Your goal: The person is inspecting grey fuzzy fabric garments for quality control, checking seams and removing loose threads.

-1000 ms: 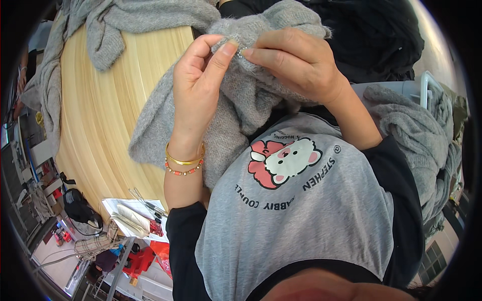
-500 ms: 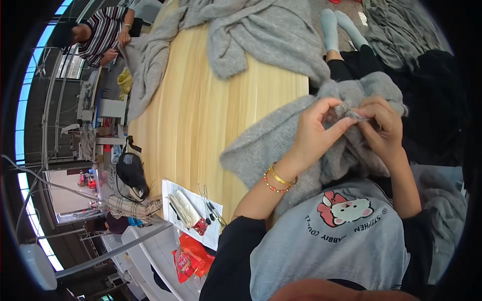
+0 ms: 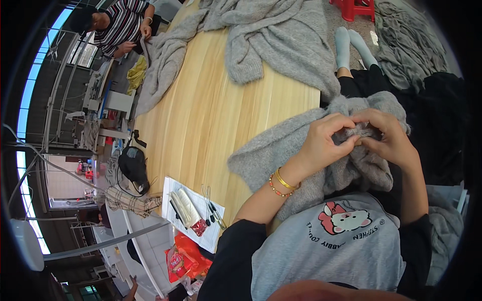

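A fuzzy grey knit garment lies over the table's right edge and across my lap. My left hand, with bracelets at its wrist, pinches a gathered fold of the knit between thumb and fingers. Close against it, my right hand grips the same fold, its fingertips nearly meeting those of the left. Whether a small tool is between the fingertips cannot be made out. More grey knitwear is spread over the far part of the table.
On the wooden table are a black cap and a lined paper sheet bearing several slim tools. A red plastic bag sits beyond it. Across the table, a person in a striped top handles grey knit. A red stool stands far right.
My hands have drawn closer together around the fold, the right hand's fingers now curled over it. The whole view has shifted slightly, bringing more of the red stool into sight.
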